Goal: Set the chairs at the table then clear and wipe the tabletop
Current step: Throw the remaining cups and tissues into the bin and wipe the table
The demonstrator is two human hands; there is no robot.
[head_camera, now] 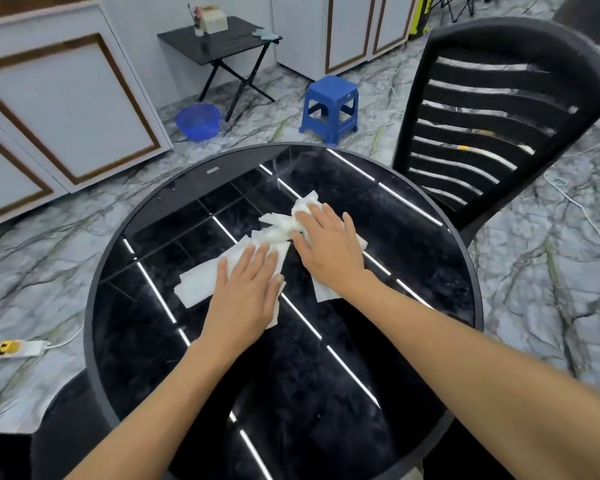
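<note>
Glossy black, the round tabletop (194, 341) carries white paper towels (201, 284) strung from 8 o'clock toward 2 o'clock across its centre. Left hand (246, 289) and right hand (329, 247) press flat on them, fingers straight, grasping nothing. At 2 o'clock a black slatted chair (492, 109) stands against the rim. Beyond, at 12 o'clock: blue stool (329, 107), blue basin (198, 121), folding side table (219, 41).

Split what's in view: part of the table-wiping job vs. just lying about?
Job: round table, white tissue, left hand, right hand, black chair.
Lying about: blue stool, blue basin, folding side table, power strip.
</note>
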